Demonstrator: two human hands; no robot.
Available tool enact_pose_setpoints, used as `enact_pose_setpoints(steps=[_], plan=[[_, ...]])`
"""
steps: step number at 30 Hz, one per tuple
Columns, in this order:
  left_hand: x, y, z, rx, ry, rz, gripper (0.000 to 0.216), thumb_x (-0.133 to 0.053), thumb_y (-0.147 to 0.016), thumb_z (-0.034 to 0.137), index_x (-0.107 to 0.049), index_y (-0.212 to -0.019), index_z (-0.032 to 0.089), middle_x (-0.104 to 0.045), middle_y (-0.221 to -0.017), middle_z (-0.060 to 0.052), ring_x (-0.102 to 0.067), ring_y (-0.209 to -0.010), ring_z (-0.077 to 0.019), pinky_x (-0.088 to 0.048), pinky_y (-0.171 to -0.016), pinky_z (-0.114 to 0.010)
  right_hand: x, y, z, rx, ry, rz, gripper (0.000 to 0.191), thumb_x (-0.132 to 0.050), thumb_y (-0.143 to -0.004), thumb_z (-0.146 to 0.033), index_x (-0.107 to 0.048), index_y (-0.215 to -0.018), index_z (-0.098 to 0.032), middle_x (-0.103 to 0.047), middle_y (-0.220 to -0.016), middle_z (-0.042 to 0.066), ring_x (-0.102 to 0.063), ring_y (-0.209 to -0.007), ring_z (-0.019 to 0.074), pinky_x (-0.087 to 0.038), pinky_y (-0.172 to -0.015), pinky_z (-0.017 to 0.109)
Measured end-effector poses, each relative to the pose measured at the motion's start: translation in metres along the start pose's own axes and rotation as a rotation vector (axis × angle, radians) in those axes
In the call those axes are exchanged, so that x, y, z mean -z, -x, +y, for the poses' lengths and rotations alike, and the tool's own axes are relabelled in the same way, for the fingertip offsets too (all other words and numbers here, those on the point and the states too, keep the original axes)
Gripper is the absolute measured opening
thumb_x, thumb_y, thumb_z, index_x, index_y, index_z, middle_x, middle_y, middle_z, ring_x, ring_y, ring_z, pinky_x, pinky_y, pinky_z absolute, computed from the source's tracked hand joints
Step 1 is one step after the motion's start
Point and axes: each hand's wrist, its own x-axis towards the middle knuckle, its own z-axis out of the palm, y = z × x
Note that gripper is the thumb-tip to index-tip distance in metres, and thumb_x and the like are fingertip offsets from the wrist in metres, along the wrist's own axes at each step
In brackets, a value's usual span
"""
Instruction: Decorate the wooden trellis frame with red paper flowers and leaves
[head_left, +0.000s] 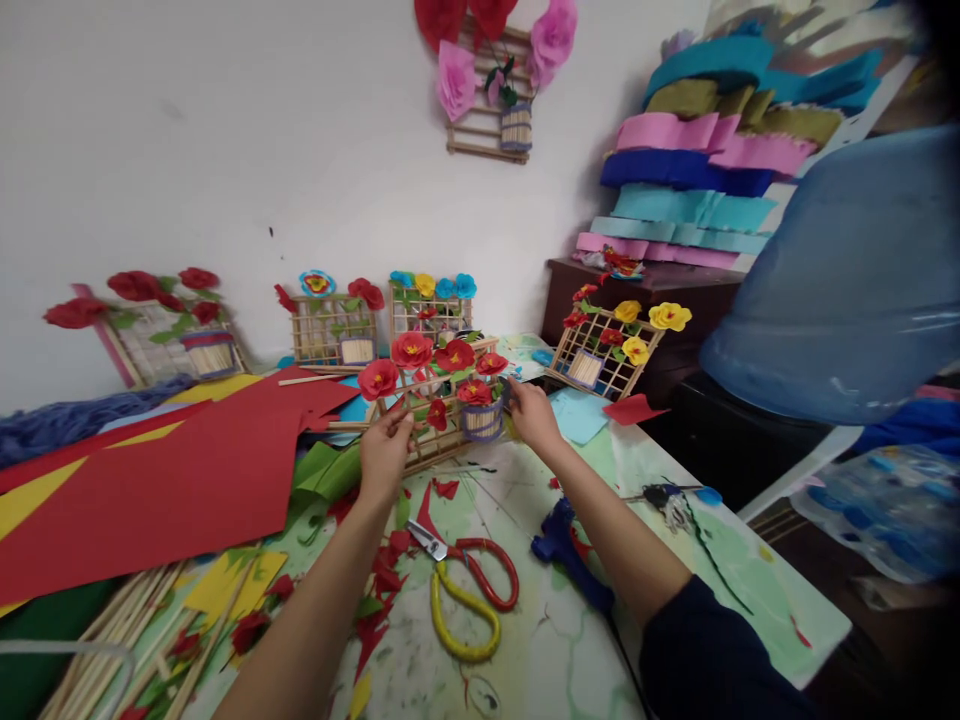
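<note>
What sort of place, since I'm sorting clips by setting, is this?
Probably a small craft workshop: the left hand holds a flowered lattice, scissors lie on the table, and another lattice hangs on the wall.

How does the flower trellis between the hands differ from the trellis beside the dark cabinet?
The held trellis shows only red flowers; the other trellis mixes yellow and red. The left hand grips the held trellis; neither hand touches the other trellis. Both carry stick baskets.
</note>
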Motion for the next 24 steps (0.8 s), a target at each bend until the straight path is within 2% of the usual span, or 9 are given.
enact_pose_setpoints(steps=[8, 14, 19, 24], plan=[[-0.002, -0.007, -0.014, -0.042, 0.125, 0.004, 0.031, -0.071, -0.064, 0.036, -0.063, -0.083, 0.013, -0.067, -0.068, -0.003, -0.046, -0.043, -0.0060, -0.034, -0.041, -0.018, -0.012, -0.013, 0.001, -0.030, -0.148, 0.036, 0.034, -0.046, -0.083, -0.013, -0.068, -0.109, -0.016, -0.069, -0.108, 0.012, -0.059, -0.103, 0.0243, -0.042, -0.089, 0.031], [-0.006, -0.008, -0.020, -0.101, 0.186, 0.032, 0.027, -0.070, -0.066, 0.037, -0.060, -0.077, 0.014, -0.062, -0.064, 0.001, -0.047, -0.046, -0.0061, -0.034, -0.044, -0.018, -0.023, -0.021, 0.010, -0.109, -0.345, 0.041, 0.030, -0.049, -0.080, -0.016, -0.071, -0.099, -0.017, -0.073, -0.098, 0.006, -0.065, -0.089, 0.0203, -0.048, -0.082, 0.029], [-0.008, -0.009, -0.021, -0.107, 0.158, 0.035, 0.027, -0.068, -0.068, 0.039, -0.057, -0.076, 0.016, -0.058, -0.060, 0.003, -0.048, -0.047, -0.0078, -0.035, -0.046, -0.020, -0.034, -0.024, 0.019, -0.156, -0.502, 0.048, 0.027, -0.050, -0.074, -0.017, -0.072, -0.090, -0.015, -0.074, -0.088, 0.006, -0.066, -0.078, 0.0190, -0.051, -0.073, 0.028], [-0.008, -0.008, -0.020, -0.114, 0.151, 0.042, 0.025, -0.067, -0.069, 0.037, -0.058, -0.078, 0.015, -0.055, -0.055, 0.003, -0.050, -0.047, -0.0094, -0.036, -0.047, -0.020, -0.040, -0.027, 0.025, -0.198, -0.582, 0.057, 0.024, -0.053, -0.070, -0.019, -0.072, -0.083, -0.015, -0.073, -0.080, 0.006, -0.066, -0.073, 0.0199, -0.051, -0.071, 0.030]])
